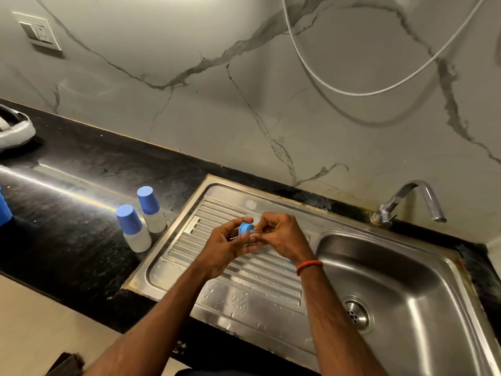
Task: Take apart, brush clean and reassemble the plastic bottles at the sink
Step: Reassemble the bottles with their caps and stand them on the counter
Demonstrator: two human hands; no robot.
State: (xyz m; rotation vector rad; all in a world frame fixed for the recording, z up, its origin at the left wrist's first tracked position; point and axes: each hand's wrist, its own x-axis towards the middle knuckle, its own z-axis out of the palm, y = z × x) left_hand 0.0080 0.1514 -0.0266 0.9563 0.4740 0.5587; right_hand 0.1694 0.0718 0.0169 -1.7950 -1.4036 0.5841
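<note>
Plastic bottles (134,232): where do they stand?
— Two on the black counter (81,185), left of the sink's drainboard (235,294), just beside each other. Blue caps on, pale bodies. The far bottle (152,213) sits close to the drainboard's edge.

And the hands?
— Both over the drainboard, held close together. Left hand (225,251): fingers curled round a small blue ring (245,228), thumb on top. Right hand (282,237): fingertips bunched, pinching a clear piece (253,234) at the ring. What that piece is, hard to make out; the fingers cover most of it.

Anything cut off?
— A blue object (4,210) at the far left edge, only a sliver showing. A grey-white thing (13,131) on the counter's left end, also cropped. A white cable (352,88) loops down the marble wall, both ends out of view.

Labels, writing?
— None readable on the bottles or caps. Red thread band (309,267) on the right wrist. Tap (414,202) stands behind the basin (406,267), on the right.
</note>
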